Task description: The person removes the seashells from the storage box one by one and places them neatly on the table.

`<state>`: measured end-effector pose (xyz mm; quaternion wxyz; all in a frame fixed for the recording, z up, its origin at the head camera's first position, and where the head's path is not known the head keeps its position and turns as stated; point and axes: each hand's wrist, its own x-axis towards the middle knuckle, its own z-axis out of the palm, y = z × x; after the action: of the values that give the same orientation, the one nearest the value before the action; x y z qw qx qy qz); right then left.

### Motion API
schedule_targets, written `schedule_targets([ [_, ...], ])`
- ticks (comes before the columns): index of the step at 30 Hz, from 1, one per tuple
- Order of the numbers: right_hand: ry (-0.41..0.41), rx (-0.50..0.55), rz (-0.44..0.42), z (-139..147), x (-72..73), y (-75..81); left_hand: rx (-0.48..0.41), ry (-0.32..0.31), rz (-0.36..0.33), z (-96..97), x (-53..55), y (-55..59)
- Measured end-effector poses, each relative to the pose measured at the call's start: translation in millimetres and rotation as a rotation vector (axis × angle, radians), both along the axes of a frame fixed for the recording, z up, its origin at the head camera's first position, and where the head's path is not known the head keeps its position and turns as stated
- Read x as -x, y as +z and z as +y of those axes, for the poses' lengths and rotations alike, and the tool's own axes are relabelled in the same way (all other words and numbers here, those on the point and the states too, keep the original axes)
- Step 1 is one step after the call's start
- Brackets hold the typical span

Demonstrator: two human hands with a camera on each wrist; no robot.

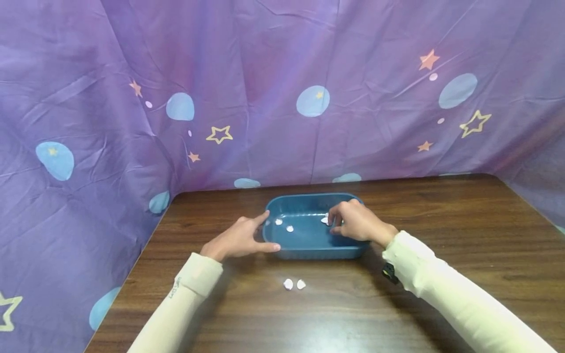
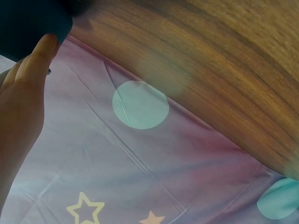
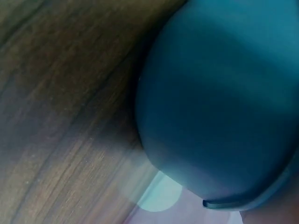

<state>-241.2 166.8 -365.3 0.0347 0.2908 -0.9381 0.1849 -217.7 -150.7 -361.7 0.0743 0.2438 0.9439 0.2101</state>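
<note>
A blue rectangular tub [image 1: 309, 252] with rounded corners stands on the table in the head view. My left hand [image 1: 238, 239] spans its left end, thumb on the front rim and forefinger at the rear corner, both fairly straight. The left wrist view has the fingers [image 2: 32, 65] against the tub's dark wall. Inside the tub, my right hand [image 1: 355, 220] reaches down with bent fingers beside small white pieces [image 1: 324, 220]; whether it pinches one is hidden. Two more white pieces lie further left inside, including one piece [image 1: 289, 229] near the middle.
On the wooden table [image 1: 441, 220], two small white pieces, one left [image 1: 288, 284] and one right [image 1: 301, 284], lie in front of the tub. A purple curtain [image 1: 265, 73] with stars and blue spots hangs behind the table. A dark strap [image 1: 390, 273] shows under the right sleeve.
</note>
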Motion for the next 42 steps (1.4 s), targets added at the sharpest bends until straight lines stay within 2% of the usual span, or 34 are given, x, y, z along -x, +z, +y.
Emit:
schedule_targets([
  [6,-0.038,-0.033,0.011,-3,8.9,-4.5,0.001,-0.014,0.016,0.4,0.3,1.4],
  [12,-0.061,-0.063,-0.001,-4,14.4,-6.2,-0.007,-0.014,0.001,0.5,-0.3,1.5],
  [17,-0.087,-0.078,0.027,-5,18.3,-7.5,-0.002,-0.009,-0.002,0.8,-0.7,2.6],
  [26,-0.197,-0.126,0.047,-11,22.3,-10.3,0.004,-0.003,-0.004,0.1,-0.9,1.7],
  [33,-0.255,-0.157,0.019,-14,24.0,-11.0,0.000,0.001,-0.003,0.6,-1.2,0.0],
  [42,-0.268,-0.195,-0.013,-17,27.0,-11.0,0.000,0.007,-0.013,0.0,-2.0,0.5],
])
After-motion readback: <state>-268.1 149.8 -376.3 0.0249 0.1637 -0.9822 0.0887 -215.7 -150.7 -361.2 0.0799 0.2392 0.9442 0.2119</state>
